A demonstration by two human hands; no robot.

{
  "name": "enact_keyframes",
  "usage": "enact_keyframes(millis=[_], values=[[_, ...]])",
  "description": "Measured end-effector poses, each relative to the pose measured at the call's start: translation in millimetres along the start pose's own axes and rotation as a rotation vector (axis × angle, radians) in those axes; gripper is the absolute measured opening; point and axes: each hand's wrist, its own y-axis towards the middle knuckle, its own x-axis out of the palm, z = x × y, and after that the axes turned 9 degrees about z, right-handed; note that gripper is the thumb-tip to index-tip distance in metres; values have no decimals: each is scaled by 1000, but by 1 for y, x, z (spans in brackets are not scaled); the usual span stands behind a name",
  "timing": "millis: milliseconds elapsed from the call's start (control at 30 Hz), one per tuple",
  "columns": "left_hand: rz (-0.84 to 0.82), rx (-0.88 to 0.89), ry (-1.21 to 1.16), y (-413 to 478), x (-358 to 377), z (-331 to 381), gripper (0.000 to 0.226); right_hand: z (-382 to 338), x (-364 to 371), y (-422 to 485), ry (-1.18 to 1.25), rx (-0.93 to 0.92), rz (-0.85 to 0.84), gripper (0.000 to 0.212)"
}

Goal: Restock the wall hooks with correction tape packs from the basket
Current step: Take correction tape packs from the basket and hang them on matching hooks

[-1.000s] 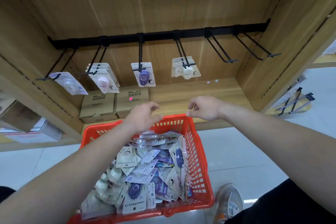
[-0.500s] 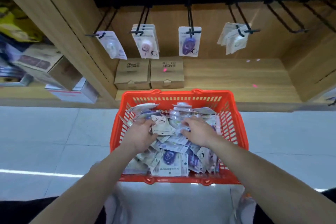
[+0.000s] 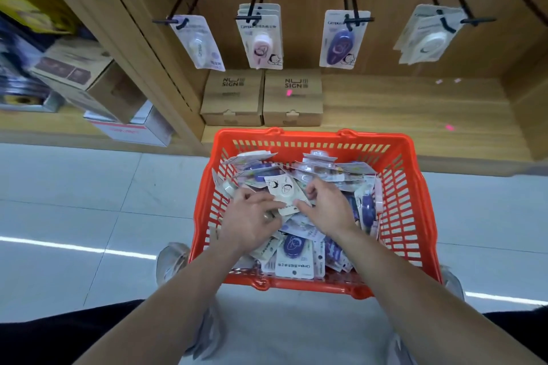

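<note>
Reaching into the basket, we have both hands on one cream pack, which lies face up on top of the heap, a little toward 12 o'clock from the basket's middle. Our left hand comes in from 7 o'clock with fingers curled, gripping the pack's lower left edge (a ring shows on one finger). Our right hand comes in from 5 o'clock and pinches the pack's right edge between thumb and bent fingers.

Loose packs fill the basket, their cards lying at all angles. A purple one faces up at the heap's 6 o'clock, and another stands on edge against the wall at 3 o'clock.

The basket sits on the floor, near the front edge of the shelf. Up at 12 o'clock four hooks carry stock. From 10 round to 2 o'clock we see a pale pack, pink packs, a purple pack and white packs. At the basket's 11 o'clock two boxes stand touching, side by side on the shelf.
</note>
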Motion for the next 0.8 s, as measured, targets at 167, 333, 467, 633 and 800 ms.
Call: enact_keyframes(millis=[167, 333, 467, 633, 800], values=[[-43, -15, -104, -3, -2, -4, 38, 0, 1, 1, 88, 148, -32, 35], [65, -119, -289, -4, -13, -8, 38, 3, -13, 8, 281, 261, -136, 29], [153, -250, -434, -4, -25, -14, 29, 6, -29, 5, 444, 273, -91, 13], [222, -321, -741, 2, -46, 4, 69, -5, -48, 6, 528, 218, -121, 16], [-32, -227, -676, 6, -63, 10, 60, -34, -59, 6, 559, 125, -319, 5]])
